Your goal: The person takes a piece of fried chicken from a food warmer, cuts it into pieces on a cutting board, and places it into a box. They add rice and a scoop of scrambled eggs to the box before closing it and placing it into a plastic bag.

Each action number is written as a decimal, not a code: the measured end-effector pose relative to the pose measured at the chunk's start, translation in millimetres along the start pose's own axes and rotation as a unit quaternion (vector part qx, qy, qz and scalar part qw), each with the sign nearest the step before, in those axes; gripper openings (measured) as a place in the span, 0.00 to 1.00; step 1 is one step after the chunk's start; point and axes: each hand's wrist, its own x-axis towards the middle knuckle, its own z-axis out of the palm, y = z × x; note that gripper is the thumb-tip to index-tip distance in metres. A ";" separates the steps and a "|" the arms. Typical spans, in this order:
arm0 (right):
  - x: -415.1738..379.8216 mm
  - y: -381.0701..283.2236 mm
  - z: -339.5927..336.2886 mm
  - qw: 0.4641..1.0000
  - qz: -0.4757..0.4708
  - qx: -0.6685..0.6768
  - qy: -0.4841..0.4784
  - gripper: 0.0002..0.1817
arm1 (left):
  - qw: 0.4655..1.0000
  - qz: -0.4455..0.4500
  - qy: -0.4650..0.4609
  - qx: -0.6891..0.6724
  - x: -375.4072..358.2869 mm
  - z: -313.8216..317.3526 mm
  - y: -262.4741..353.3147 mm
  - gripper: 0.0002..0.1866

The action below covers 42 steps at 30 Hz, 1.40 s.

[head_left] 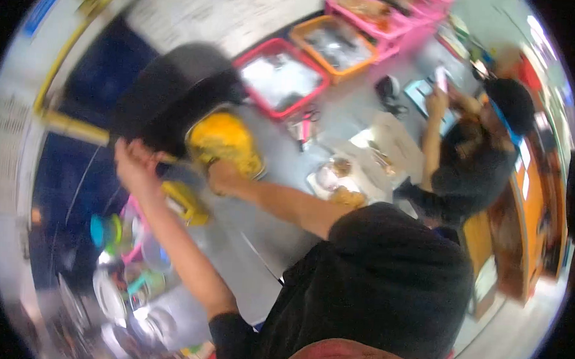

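Down and left of the left hand (pixel 133 165) there's one turquoise cup (pixel 99 230) in a blurry pile I can't count. That hand is bent in at the low edge of one big black box-shaped thing (pixel 176 91); can't tell if it's gripping anything, too smeary. Below and right of it is one yellow packet (pixel 187 204). Next over, the right hand (pixel 222 176) is at the near edge of one tray (pixel 261 174) of yellow food (pixel 222 135), food lying just above that hand. Fingers are half hidden, so no clue if they're pinching the rim or in the food. My guess: mid-handling of the food, and whatever's next calls for keeping the right wrist clear of the rim. Up and right of the right hand: one red bin (pixel 282 76), one pink-handled tool (pixel 304 130), one orange bin (pixel 335 43), then pink baskets (pixel 397 20), maybe two. Far right of both hands, one co-worker (pixel 478 156) with one phone-like thing (pixel 441 77).
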 end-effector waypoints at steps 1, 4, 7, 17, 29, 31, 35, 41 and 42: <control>-15.4 -7.1 -19.9 1.000 0.008 -0.012 -0.014 0.13 | 0.999 0.013 0.033 0.005 -9.1 7.8 6.0 0.26; -6.6 0.3 -6.6 0.995 -0.042 -0.087 -0.039 0.09 | 0.999 -0.029 0.016 -0.007 4.1 2.7 -0.6 0.23; 7.5 -0.9 3.3 0.997 0.049 -0.048 -0.039 0.09 | 0.999 -0.010 -0.032 -0.013 1.8 3.7 -0.5 0.21; 21.4 -9.8 18.0 0.991 0.059 -0.086 -0.089 0.09 | 0.999 0.007 -0.025 -0.018 -3.5 13.5 3.8 0.21; -16.9 7.1 -28.7 0.995 -0.017 -0.086 0.038 0.14 | 1.000 -0.025 -0.002 -0.002 9.2 2.3 -2.2 0.31; -18.6 21.2 -28.1 0.993 -0.095 0.027 0.069 0.22 | 0.999 -0.039 0.012 -0.003 2.4 3.9 4.5 0.27; -45.1 53.5 -67.2 0.957 -0.147 -0.184 0.168 0.21 | 0.997 -0.007 -0.073 -0.022 9.2 -0.5 2.6 0.23; -43.6 94.5 -84.5 0.904 -0.156 -0.329 0.226 0.21 | 0.996 -0.001 -0.081 -0.031 11.6 2.6 -0.1 0.22; -40.7 96.5 -80.8 0.898 -0.178 -0.348 0.204 0.20 | 0.996 -0.003 -0.081 -0.031 11.0 4.1 -1.0 0.22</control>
